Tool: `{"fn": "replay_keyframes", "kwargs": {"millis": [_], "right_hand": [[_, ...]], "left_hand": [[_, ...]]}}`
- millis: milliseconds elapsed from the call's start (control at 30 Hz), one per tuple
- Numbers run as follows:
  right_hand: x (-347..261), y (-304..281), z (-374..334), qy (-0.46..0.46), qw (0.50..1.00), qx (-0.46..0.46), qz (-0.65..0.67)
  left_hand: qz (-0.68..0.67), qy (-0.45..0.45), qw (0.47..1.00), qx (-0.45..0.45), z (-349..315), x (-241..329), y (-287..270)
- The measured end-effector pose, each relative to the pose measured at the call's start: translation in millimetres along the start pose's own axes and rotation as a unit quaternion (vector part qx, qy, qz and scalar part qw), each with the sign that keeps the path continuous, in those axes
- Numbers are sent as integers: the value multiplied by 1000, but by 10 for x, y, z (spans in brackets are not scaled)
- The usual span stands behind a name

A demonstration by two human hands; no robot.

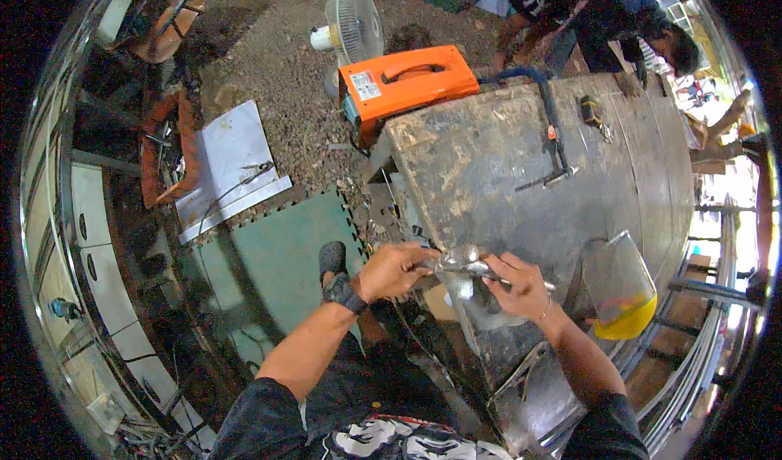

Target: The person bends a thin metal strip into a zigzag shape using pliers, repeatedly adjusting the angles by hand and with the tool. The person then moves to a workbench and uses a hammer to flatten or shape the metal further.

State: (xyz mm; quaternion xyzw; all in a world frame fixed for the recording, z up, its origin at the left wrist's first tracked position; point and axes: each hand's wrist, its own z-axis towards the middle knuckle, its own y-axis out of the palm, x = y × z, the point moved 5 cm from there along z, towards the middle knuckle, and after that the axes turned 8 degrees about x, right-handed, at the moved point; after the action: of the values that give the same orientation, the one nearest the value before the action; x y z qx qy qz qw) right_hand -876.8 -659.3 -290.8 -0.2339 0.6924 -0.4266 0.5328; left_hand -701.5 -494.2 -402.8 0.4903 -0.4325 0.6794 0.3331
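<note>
Both my hands meet over the near left corner of a worn metal worktable [505,175]. My left hand [395,271] has its fingers pinched at the left end of a shiny, rounded metal piece [461,256]. My right hand [519,287] is closed round a slim metal bar-like tool [497,276], which reaches toward the shiny piece; its other end sticks out past the hand. The tool's exact kind is too small and bright to make out. Part of the metal piece is hidden behind my left fingers.
An orange machine [428,79] with a cable [544,93] and torch sits at the table's far edge. On the right lies a clear face shield with a yellow part [626,320]. A tape measure [590,110], a fan [357,24] and a crouching person [607,16] are farther off.
</note>
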Motion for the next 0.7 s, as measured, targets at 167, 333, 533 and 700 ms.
{"fn": "replay_keyframes", "kwargs": {"millis": [167,333,533,700], "right_hand": [[-34,-110,25,-69,989,106,77],[-30,-29,69,-95,994,13,-47],[-168,-154,67,-128,989,67,-5],[18,-106,-5,-59,998,-4,11]], "left_hand": [[-19,-3,1000,-9,8,-21,22],[-59,8,998,-8,4,-29,5],[-4,-5,1000,-30,-44,-75,67],[-30,-12,999,-27,2,49,-39]]}}
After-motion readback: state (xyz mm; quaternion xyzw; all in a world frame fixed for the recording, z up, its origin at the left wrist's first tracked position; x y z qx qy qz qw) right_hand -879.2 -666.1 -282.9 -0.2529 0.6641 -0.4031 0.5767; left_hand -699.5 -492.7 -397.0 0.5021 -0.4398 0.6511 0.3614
